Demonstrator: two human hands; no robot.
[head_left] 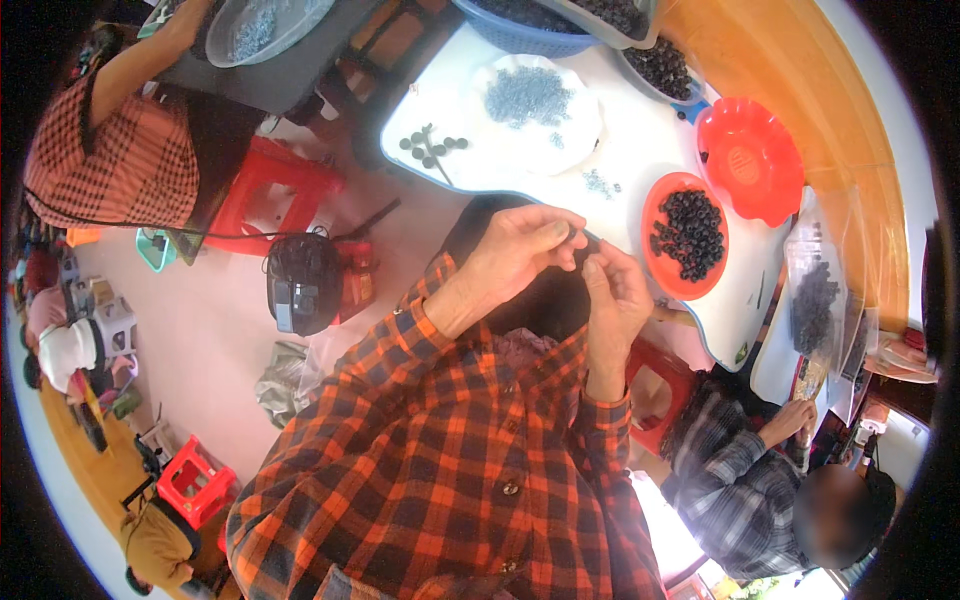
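Note:
My left hand (518,252) and my right hand (618,300) meet in front of my chest, at the near edge of the white table (440,95). Both are closed in a pinch, fingertips nearly touching. Something small and dark shows between them, too small to name. Nearest my right hand is an orange plate (663,190) heaped with small black round parts (690,237). Beyond the hands lies a scalloped white plate (582,140) of small clear pieces (525,97). A few more clear pieces (600,184) lie loose on the tabletop.
A red bowl (750,160) sits beside the orange plate. Black discs on a thin stem (433,148) lie at the table's left. A blue basket (520,35) holds dark parts. Co-workers sit at left and lower right; red stools (270,195) stand on the floor.

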